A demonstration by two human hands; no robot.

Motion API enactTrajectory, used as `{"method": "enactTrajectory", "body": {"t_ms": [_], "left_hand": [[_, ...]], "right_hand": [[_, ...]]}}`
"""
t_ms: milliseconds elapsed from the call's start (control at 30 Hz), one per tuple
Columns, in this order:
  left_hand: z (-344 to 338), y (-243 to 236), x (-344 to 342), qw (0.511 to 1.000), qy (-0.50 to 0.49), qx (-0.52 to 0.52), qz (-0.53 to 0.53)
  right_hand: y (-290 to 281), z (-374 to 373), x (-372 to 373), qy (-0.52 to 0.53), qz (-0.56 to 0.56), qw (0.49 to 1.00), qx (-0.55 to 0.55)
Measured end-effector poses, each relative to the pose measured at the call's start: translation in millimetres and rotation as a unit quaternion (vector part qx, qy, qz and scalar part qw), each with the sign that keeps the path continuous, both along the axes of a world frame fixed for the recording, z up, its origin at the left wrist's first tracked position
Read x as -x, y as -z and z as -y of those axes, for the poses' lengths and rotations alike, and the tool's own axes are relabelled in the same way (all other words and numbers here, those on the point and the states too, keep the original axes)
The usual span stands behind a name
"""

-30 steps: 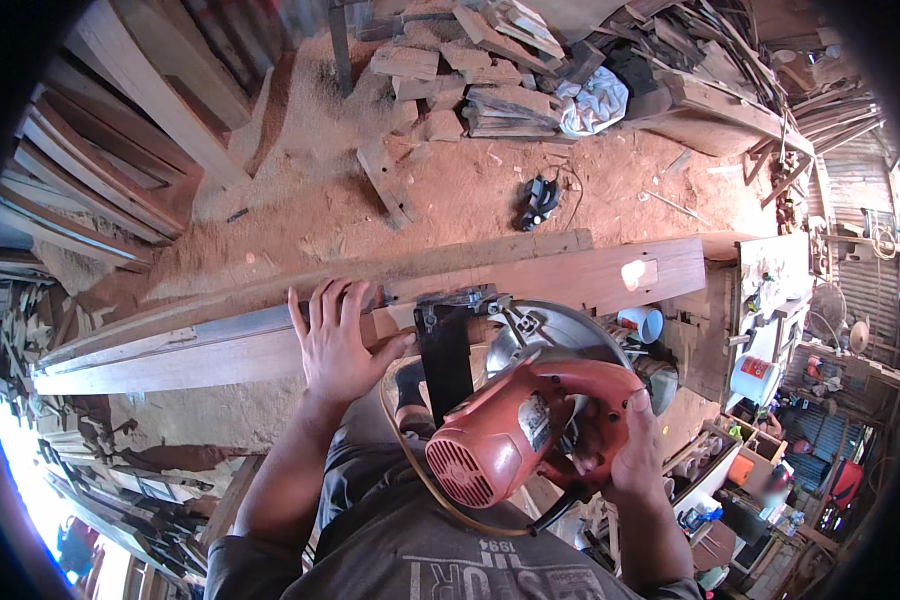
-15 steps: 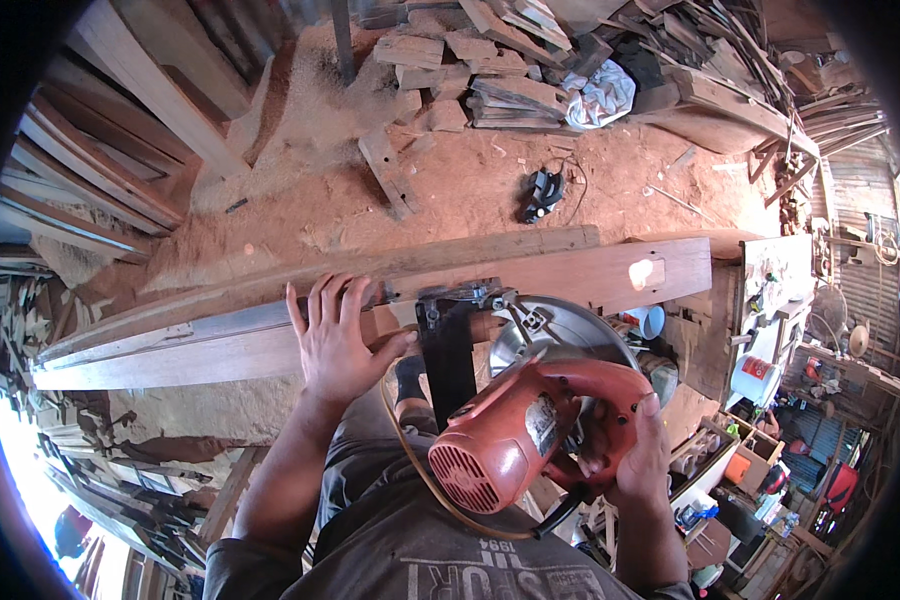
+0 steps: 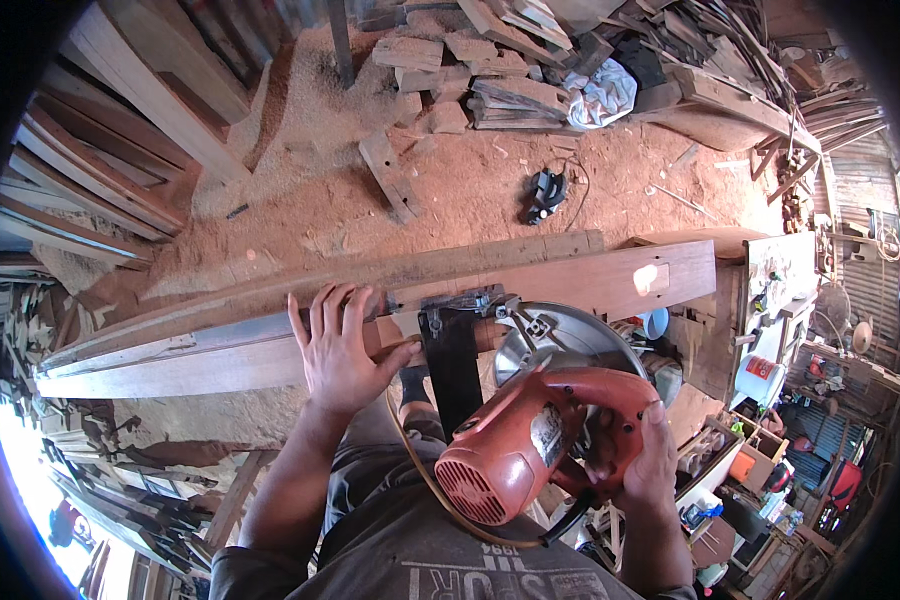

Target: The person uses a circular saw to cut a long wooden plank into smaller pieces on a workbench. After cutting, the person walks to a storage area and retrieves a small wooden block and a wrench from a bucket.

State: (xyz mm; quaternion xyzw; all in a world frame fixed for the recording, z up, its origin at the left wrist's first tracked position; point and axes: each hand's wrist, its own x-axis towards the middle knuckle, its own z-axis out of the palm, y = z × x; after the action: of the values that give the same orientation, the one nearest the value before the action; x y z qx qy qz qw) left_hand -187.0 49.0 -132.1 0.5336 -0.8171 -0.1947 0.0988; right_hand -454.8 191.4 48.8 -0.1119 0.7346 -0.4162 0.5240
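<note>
A long pale wooden plank lies crosswise before me. My left hand rests open on it with fingers spread, its thumb close to the black base plate of a red electric circular saw. My right hand is wrapped round the saw's red handle, with some fingers inside the loop. A metal guard covers the upper right of the saw; the blade's contact with the wood is hidden. A yellowish cord hangs between my left forearm and the saw.
Beyond the plank, a black power tool lies on the sawdust floor. Stacked offcuts stand behind it, leaning boards at upper left. A cluttered bench with buckets and shelving fills the right. My feet show partly below the plank.
The saw and my right hand have shifted slightly to the right in the picture. My left hand stays spread on the plank. The whole view has drifted a little.
</note>
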Motion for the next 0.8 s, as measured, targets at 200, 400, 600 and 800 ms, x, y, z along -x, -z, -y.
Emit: {"method": "enactTrajectory", "body": {"t_ms": [200, 400, 600, 800], "left_hand": [[-0.4, 1.8, -0.4, 1.0, 0.001, 0.001, 0.01], [-0.7, 2.2, -1.9, 1.0, 0.0, -0.009, 0.0], [-0.3, 1.9, -1.1, 1.0, 0.004, -0.005, 0.008], [0.1, 2.9, -2.0, 1.0, 0.005, -0.011, 0.002]], "right_hand": [[1.2, -5.1, 0.0, 0.047, 0.004, 0.999, -0.027], [-0.8, -5.3, 2.4, 0.026, 0.016, 0.999, -0.011], [-0.4, 6.1, 1.5, -0.016, -0.009, 1.0, 0.023], [-1.4, 4.1, 4.6, -0.014, 0.02, 1.0, 0.015]]}}
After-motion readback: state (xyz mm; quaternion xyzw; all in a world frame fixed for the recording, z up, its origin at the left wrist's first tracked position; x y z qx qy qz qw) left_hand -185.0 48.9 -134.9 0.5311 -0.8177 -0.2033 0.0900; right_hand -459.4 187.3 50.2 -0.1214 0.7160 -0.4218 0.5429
